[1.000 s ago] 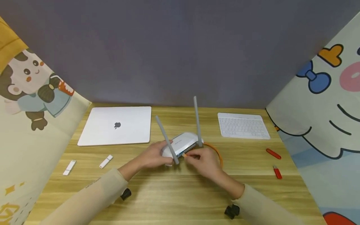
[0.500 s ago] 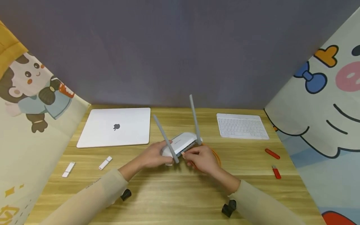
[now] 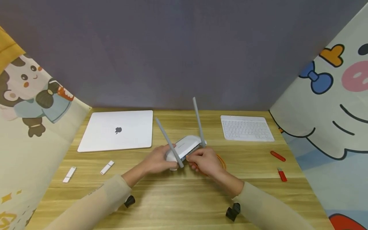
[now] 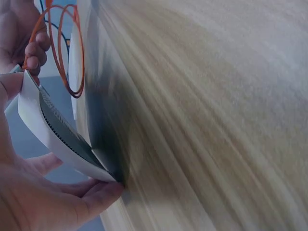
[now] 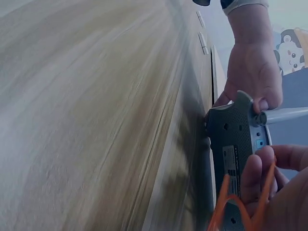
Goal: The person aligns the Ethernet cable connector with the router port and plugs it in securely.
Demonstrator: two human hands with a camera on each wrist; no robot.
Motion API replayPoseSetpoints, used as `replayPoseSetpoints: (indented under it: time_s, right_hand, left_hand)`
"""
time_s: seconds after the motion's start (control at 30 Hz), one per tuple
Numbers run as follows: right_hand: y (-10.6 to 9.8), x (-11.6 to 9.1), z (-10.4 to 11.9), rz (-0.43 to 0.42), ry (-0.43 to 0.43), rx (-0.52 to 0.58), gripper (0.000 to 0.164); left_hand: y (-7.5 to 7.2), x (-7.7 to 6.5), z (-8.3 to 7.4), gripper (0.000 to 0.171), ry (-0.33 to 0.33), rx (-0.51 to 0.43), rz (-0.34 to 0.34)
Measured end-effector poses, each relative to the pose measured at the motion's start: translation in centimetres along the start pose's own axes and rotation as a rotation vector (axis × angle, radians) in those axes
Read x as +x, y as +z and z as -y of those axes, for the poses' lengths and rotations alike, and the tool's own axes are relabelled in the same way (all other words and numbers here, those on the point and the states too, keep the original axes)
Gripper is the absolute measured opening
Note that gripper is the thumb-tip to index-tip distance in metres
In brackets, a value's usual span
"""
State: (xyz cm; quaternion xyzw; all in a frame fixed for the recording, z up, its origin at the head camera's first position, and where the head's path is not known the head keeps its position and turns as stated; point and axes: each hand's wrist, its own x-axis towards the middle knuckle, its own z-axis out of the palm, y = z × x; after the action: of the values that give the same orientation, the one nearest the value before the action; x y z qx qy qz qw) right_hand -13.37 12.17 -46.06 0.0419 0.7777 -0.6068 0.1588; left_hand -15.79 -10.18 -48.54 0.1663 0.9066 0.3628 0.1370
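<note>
A white router (image 3: pixel 187 145) with two grey antennas (image 3: pixel 198 121) is held tilted over the table; its dark vented underside (image 5: pixel 231 127) shows in the right wrist view. My left hand (image 3: pixel 156 158) grips its left end, thumb on the near side and fingers behind. At the port edge, my right hand (image 3: pixel 206 162) pinches the end of an orange network cable (image 5: pixel 266 187). The fingertips hide the plug, so I cannot tell how deep it sits in a port. In the left wrist view, loops of the orange cable (image 4: pixel 60 53) hang beside the right hand.
A closed silver laptop (image 3: pixel 116 131) lies back left, a white keyboard (image 3: pixel 248 128) back right. Two white USB sticks (image 3: pixel 107 167) lie at left. At right are a red capped stick (image 3: pixel 278 156) and a red USB stick (image 3: pixel 282 174). Printed panels flank the wooden table (image 3: pixel 178 201).
My right hand has moved slightly left, closer against the router's port edge. The plug, visible earlier at the fingertips, is now covered. The cable loop has drawn in below the hand.
</note>
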Motion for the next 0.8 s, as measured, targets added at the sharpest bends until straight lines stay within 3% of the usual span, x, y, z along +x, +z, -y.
replayPoseSetpoints:
  time_s: [0.23,0.43,0.8]
  right_hand:
    - [0.6,0.1,-0.1,-0.081,-0.039,-0.002,0.011]
    - [1.1,-0.2,-0.7,-0.147,-0.144,-0.118,0.010]
    - [0.7,-0.4,-1.7,-0.090,-0.167,-0.116,0.005]
  left_hand:
    - [0.4,-0.1,-0.3,0.092,0.010,0.029,-0.032]
    - [0.8,-0.1,-0.4,0.094,-0.011,0.057,-0.051]
    - [0.9,0.2,-0.3,0.101,-0.007,0.154,-0.044]
